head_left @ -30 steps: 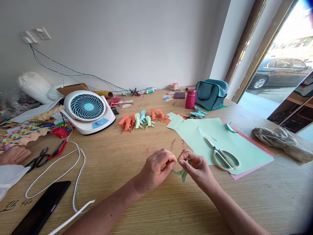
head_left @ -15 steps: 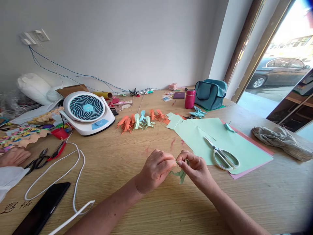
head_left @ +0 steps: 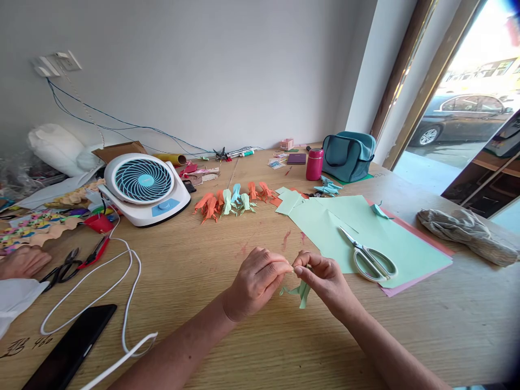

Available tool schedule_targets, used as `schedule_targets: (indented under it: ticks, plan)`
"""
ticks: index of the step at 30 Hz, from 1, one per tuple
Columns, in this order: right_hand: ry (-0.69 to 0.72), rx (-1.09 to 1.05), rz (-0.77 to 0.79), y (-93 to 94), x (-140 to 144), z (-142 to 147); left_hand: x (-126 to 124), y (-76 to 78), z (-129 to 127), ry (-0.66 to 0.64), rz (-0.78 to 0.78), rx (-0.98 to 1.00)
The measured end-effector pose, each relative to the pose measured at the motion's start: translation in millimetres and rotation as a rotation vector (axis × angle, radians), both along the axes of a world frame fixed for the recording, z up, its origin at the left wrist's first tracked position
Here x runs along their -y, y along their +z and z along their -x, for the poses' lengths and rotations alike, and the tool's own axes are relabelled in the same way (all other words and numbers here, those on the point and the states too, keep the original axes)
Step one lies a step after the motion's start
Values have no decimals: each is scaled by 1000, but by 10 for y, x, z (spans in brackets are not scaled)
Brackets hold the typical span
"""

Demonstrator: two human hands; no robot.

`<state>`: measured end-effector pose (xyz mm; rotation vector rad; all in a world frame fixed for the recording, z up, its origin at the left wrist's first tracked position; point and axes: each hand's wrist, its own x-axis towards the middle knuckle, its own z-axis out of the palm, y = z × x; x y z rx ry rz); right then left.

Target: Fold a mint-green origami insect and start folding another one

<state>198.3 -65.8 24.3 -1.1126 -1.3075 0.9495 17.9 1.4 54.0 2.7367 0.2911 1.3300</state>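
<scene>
My left hand (head_left: 259,283) and my right hand (head_left: 325,279) meet fingertip to fingertip over the table. A light green folded paper figure (head_left: 303,295) hangs beneath the fingers, its thin legs pointing left and down. Thumb and forefinger of my right hand pinch its upper part. The fingers of my left hand are closed at the same spot, on a small tip of the figure that is mostly hidden. Behind my hands stands a row of similar orange, green and blue paper figures (head_left: 227,203). Scissors (head_left: 371,260) lie on green paper sheets (head_left: 325,222) to the right.
A white fan (head_left: 148,189) stands at the left, its white cable (head_left: 130,292) looping near a black phone (head_left: 69,349). Another person's hand (head_left: 25,262) rests by pliers (head_left: 65,268). A pink flask (head_left: 314,164), teal bag (head_left: 349,157) and crumpled cloth (head_left: 467,235) are further right.
Both hands stay at nearly the same place, still pinched together. The green paper figure hangs slightly lower and shows a little more of its legs. The view has shifted slightly.
</scene>
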Motion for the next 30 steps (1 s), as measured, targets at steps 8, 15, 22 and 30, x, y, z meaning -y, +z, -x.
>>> schedule_targets:
  ticks: [8,15,22,30]
  plan:
    - [-15,12,-40,-3,-9,5,42,-1,-20,-5,126,32]
    - [-37,48,-54,2,-13,-1,49,7,-8,6,128,14]
    - [-67,103,-90,18,1,41,85,-47,-47,42,193,40]
    - [-138,206,-159,62,47,69,170,-77,-114,32,356,118]
